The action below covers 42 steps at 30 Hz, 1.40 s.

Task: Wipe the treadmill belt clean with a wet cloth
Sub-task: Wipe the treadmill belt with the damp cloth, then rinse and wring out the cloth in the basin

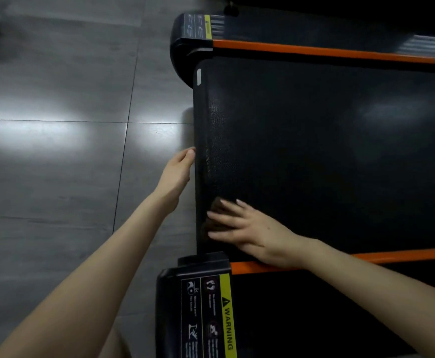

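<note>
Head view: mid-wipe, my right hand (247, 228), fingers flat, pressed the dark brown cloth (214, 206) onto the black textured treadmill belt (314, 151) near its rear corner. My left hand (177, 174) touched the belt's end; I couldn't tell its grip. Next, I judged, a sweep across.

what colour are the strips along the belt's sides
Orange. Both strips show clearly in the head view, one on each side of the black belt.

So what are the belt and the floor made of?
The belt looks like black rubbery material, matte, with a fine dotted texture near its end. The floor seems polished grey tile: straight joints and glossy light reflections.
</note>
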Available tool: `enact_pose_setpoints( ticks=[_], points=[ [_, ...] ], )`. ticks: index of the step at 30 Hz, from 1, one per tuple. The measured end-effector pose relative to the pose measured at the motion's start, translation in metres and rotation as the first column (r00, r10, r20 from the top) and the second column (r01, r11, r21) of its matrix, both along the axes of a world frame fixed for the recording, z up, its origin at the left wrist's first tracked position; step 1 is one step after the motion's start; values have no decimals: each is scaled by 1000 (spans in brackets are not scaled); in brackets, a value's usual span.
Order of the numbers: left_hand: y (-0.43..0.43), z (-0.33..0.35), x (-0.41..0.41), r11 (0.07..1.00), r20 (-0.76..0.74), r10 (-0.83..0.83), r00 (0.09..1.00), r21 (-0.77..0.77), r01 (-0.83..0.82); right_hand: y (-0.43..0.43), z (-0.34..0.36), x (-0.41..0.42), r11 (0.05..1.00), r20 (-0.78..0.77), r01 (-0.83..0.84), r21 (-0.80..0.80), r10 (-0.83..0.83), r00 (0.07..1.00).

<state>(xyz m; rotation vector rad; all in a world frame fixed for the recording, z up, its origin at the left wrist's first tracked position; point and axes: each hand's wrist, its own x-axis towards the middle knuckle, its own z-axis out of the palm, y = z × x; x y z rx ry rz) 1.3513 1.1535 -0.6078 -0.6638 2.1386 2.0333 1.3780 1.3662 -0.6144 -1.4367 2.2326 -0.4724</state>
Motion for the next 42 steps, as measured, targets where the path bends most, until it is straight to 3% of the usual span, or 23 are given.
enact_pose_setpoints(
  ticks=[3, 6, 15, 16, 18, 20, 23, 26, 28, 30, 32, 36, 39, 42],
  points=[
    [0, -6, 3, 998, 22, -46, 999, -33, 47, 62, 16, -7, 995, 112, -25, 99, 14, 994],
    [-4, -12, 0, 997, 14, -49, 999, -59, 49, 89, 15, -15, 990, 38, -7, 140, 2, 999],
    [-22, -3, -10, 970, 64, 241, 968, -62, -237, 20, 5, -67, 961, -143, -261, 94, 272, 952],
    [-23, -1, -7, 963, 81, 264, 961, -70, -259, 6, 2, -81, 975, -185, -208, 83, 220, 958],
    [-26, 5, 2, 951, 110, 306, 946, -83, -298, -20, 3, -107, 997, -213, 57, 58, -43, 976],
    [-30, 16, 13, 936, 136, 349, 927, -87, -340, -40, 6, -118, 946, -236, 305, 106, -274, 932],
    [-37, 41, 27, 919, 191, 394, 899, -76, -386, -51, 12, -114, 918, -276, 369, 144, -321, 906],
    [-44, 76, 40, 915, 231, 402, 886, -84, -394, -64, 39, -103, 856, -94, 515, 48, -509, 856],
    [-50, 104, 49, 916, 261, 401, 878, -93, -390, -81, 70, -89, 738, 179, 674, -36, -659, 731],
    [-59, 131, 56, 917, 298, 397, 868, -96, -386, -102, 104, -75, 651, 436, 759, -10, -680, 589],
    [-70, 159, 62, 923, 333, 383, 861, -95, -373, -123, 133, -60, 666, 532, 746, 3, -633, 562],
    [-110, 205, 65, 919, 351, 379, 856, -39, -391, -177, 187, -42, 775, 620, 631, 9, -500, 605],
    [-162, 228, 66, 930, 366, 330, 870, 33, -366, -232, 222, -35, 808, 709, 587, 48, -442, 549],
    [-226, 247, 71, 952, 347, 270, 898, 44, -303, -296, 250, -33, 814, 685, 577, 65, -456, 567]
  ],
)
